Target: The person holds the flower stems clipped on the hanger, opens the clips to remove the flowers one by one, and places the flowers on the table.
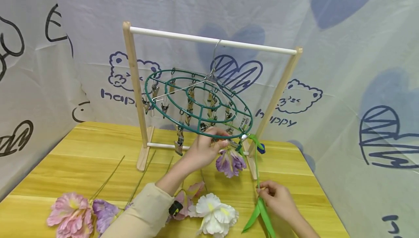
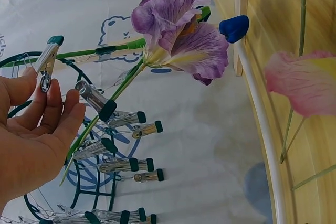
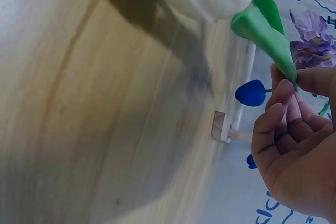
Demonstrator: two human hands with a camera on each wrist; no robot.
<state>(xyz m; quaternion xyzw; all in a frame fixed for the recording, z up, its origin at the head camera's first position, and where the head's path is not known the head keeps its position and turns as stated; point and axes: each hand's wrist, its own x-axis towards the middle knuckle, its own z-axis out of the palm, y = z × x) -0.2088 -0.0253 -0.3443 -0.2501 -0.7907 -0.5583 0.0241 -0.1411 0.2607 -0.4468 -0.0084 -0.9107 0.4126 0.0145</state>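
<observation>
My left hand (image 1: pixel 207 147) pinches a metal clip (image 2: pixel 48 61) with dark green tips between thumb and finger, at the near right rim of the round green hanger (image 1: pixel 200 121). A green stem (image 2: pixel 84 53) passes at the clip's jaws; whether they grip it I cannot tell. Just beyond the hand hangs a purple artificial flower (image 1: pixel 230 162). Lower right, my right hand (image 1: pixel 275 198) pinches a green stem (image 1: pixel 257 170), which runs up to the rim. Long green leaves (image 1: pixel 260 216) hang below those fingers; in the right wrist view one leaf (image 3: pixel 265 38) stretches from the pinch.
The hanger hooks over a white bar (image 1: pixel 209 40) on a wooden stand (image 1: pixel 132 78); several clips (image 1: pixel 179 140) dangle from it. Pink (image 1: pixel 72 214), violet (image 1: pixel 104 216) and white (image 1: pixel 216 214) flowers lie on the wooden table (image 1: pixel 49 172). A blue bud-shaped piece (image 1: pixel 260 148) is near the stand's right foot.
</observation>
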